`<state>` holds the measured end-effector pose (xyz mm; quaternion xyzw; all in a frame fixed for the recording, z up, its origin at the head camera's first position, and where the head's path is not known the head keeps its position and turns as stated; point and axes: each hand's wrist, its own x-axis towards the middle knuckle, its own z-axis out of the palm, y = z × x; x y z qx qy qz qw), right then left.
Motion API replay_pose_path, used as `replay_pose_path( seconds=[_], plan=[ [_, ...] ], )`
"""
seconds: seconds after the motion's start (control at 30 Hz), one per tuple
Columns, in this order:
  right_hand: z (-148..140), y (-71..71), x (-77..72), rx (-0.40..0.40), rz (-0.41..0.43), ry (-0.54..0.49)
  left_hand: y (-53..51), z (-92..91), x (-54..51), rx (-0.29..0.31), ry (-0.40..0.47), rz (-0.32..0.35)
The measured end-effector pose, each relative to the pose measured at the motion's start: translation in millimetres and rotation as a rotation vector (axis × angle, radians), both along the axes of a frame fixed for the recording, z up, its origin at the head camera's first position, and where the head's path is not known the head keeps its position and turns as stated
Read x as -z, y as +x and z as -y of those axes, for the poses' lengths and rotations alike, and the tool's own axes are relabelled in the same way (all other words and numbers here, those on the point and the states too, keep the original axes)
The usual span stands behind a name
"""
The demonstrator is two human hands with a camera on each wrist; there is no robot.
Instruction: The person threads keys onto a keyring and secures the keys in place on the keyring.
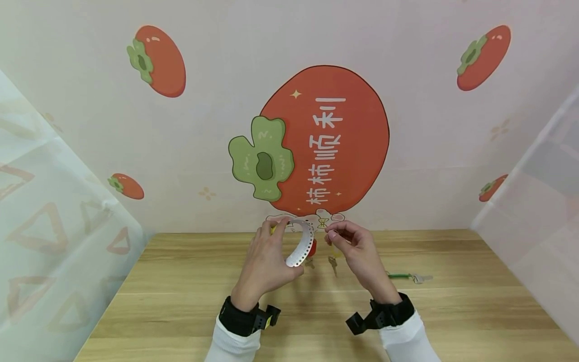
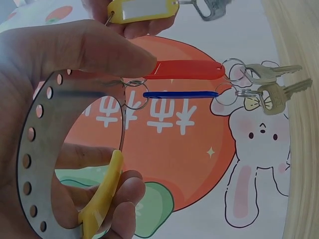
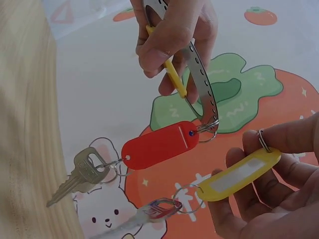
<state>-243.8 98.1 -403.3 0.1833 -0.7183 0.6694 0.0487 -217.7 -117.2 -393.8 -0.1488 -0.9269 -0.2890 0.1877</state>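
Observation:
My left hand (image 1: 269, 261) grips a curved metal band (image 2: 31, 144) with a row of holes and a yellow sleeve (image 2: 102, 199). From the band, by small split rings, hang a red tag (image 3: 159, 145) and a blue tag (image 2: 182, 94), each with a key. To the right, apart from the band, my right hand (image 1: 362, 251) pinches the small ring on one end of a yellow tag (image 3: 241, 174) between thumb and finger. A key (image 1: 333, 265) dangles from that tag's other end.
A green tag (image 1: 400, 275) with a key (image 1: 420, 278) lies on the wooden table (image 1: 181, 296), right of my right hand. Behind the table stands a backdrop (image 1: 212, 100) printed with persimmons; pale sheets hang at both sides.

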Motion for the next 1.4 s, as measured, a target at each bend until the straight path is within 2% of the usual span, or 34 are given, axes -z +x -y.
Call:
replay_pose_path(
  seconds=[0.13, 0.37, 0.67, 1.03, 1.4],
  plan=[
    [-0.3, 1.1, -0.9, 0.023, -0.005, 0.011, 0.1, 0.1, 0.3, 0.003, 0.000, 0.003],
    [-0.8, 2.2, -1.1, 0.059, -0.070, 0.036, 0.7, 0.2, -0.2, 0.005, 0.002, 0.005],
    [-0.7, 2.7, -1.9, 0.032, -0.096, 0.028, 0.6, -0.2, -0.2, 0.004, -0.002, 0.003],
    [0.1, 2.0, -0.2, 0.037, -0.228, 0.024, 1.0, -0.5, -0.6, 0.015, 0.004, 0.001],
    [1.8, 0.7, 2.7, 0.110, -0.325, 0.008, 1.6, -0.1, -0.2, 0.014, 0.003, -0.001]
  ],
)
